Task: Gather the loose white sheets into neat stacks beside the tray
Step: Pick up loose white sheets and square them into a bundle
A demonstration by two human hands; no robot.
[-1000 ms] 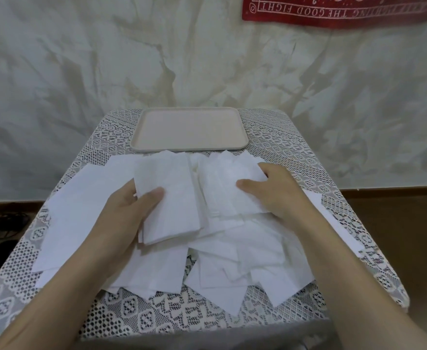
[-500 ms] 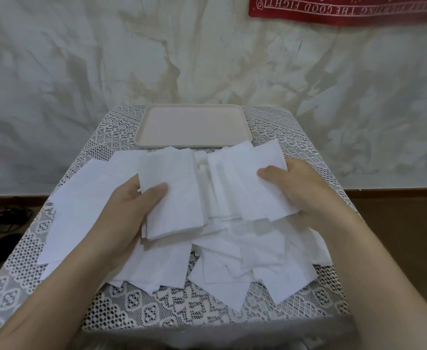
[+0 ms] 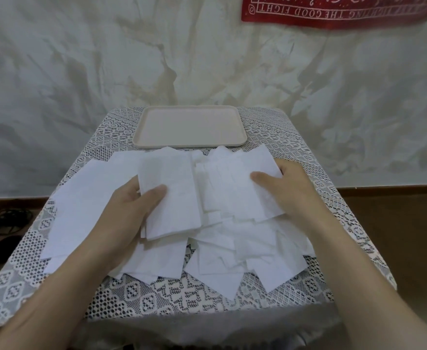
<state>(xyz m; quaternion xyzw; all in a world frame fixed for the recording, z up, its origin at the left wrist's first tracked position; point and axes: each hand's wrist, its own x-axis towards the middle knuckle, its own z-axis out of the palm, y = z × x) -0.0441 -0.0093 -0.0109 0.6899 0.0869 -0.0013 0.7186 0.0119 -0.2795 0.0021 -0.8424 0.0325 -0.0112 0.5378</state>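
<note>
Left hand (image 3: 129,210): fingers pinch a bundle of sheets (image 3: 172,198). Right hand (image 3: 293,193) grips another. The loose ones sprawl over the desk (image 3: 156,301), just near of the tray (image 3: 189,145). Slippery paper: a slack grip could fan either bundle out or drag strays off the near edge.

Your left hand (image 3: 129,210) and right hand (image 3: 290,190) make two; one tray (image 3: 189,145), one table (image 3: 156,296), one red banner (image 3: 333,11); white sheets (image 3: 81,198) overlap uncountably.

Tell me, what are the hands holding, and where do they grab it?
The left hand grips a small stack of white sheets at its left edge, thumb on top. The right hand grips another bunch at its right edge, thumb on top.
</note>
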